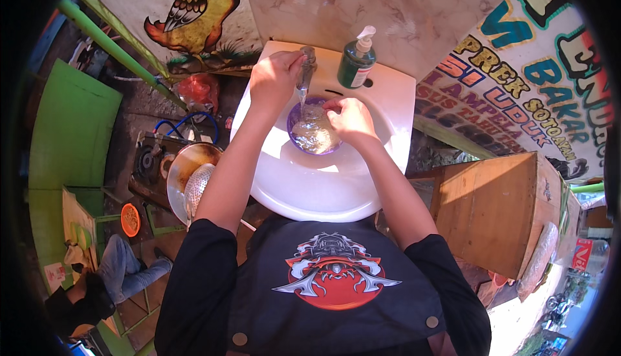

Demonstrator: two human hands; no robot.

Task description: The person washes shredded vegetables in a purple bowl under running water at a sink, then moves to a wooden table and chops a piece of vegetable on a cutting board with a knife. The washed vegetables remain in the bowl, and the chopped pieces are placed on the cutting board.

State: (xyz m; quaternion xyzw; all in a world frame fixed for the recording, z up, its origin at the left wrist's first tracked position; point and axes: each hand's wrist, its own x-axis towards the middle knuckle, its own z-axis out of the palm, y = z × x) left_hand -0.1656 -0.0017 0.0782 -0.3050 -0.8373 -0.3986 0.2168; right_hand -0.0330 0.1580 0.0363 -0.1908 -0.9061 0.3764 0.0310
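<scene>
A white washbasin [310, 196] stands before me, and in its bowl is a purple-rimmed bowl [315, 130] holding pale, wet contents I cannot name. Water runs into the bowl from a metal faucet [305, 72]. My left hand [275, 77] has its fingers closed on the top of the faucet. At the bowl's right rim is my right hand [350, 119], its fingers bent and pinched together; whether they grip the rim cannot be made out. A green pump soap bottle [356, 65] stands on the back ledge of the basin, right of the faucet.
To the left, a large wok [179, 176] with a perforated metal skimmer [198, 186] sits by a gas stove [148, 159]. An orange bowl [130, 220] of food lies farther left, near a seated person [121, 268]. A wooden cabinet [485, 210] stands to the right.
</scene>
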